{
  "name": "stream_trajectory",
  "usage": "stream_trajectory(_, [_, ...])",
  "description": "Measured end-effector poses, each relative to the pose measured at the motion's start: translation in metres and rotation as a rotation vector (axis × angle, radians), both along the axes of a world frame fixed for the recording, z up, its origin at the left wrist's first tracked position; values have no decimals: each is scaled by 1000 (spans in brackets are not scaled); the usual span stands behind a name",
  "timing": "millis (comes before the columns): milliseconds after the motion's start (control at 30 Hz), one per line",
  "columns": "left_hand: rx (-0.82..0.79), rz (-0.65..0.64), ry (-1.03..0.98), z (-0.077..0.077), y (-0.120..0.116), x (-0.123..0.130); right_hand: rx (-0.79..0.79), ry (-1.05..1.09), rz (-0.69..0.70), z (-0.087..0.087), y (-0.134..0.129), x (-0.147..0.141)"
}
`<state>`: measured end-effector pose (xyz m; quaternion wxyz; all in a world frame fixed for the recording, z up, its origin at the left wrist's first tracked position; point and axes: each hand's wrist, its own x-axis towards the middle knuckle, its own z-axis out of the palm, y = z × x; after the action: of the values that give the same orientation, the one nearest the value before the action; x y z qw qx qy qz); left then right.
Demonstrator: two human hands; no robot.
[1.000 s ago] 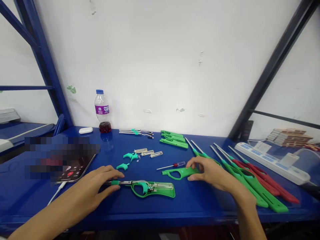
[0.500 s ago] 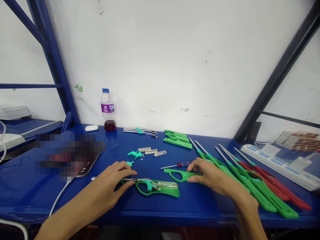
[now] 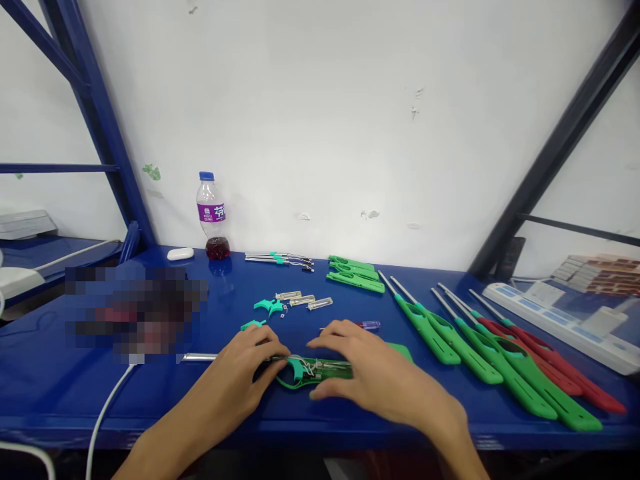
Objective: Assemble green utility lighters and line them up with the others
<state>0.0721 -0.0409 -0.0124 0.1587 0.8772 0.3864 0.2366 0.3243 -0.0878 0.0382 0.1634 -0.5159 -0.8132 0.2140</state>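
Observation:
My left hand point(image 3: 250, 367) pinches the front of an opened green gas lighter point(image 3: 295, 380) between thumb and fingers. Its metal tube point(image 3: 200, 357) sticks out to the left. Inside the half shell show a teal trigger point(image 3: 297, 368), pale wires and part of a clear fuel tank. Over the shell's handle, my right hand point(image 3: 373, 370) holds its thumb and fingers apart, one on each side; whether they touch it I cannot tell. Behind that hand, a loose green shell half point(image 3: 401, 351) is mostly hidden. A screwdriver point(image 3: 369, 325) lies just beyond, partly covered by the fingers.
Teal triggers point(image 3: 270, 306), clear tanks point(image 3: 303, 300), metal tubes with wires point(image 3: 277, 259) and green shell halves point(image 3: 356, 275) lie farther back. Several green and red lighters point(image 3: 520, 367) rest at right beside a power strip point(image 3: 555, 330). A bottle point(image 3: 214, 220) stands at back left.
My right hand has let go of the loose shell half and moved left over the opened lighter's handle. My left hand stays at the lighter's front, shifted slightly right.

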Motion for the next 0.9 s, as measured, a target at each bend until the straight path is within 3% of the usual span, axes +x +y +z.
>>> stream_trajectory(200, [33,3,0,-2,-1,0,57,-68,83,-7,5,-23])
stream_trajectory(667, [102,-33,21,-8,0,-3,101,-99,56,-6,3,-31])
stream_trajectory(900, [217,-46,19,-6,-5,0,102,-104,54,-3,1,-30])
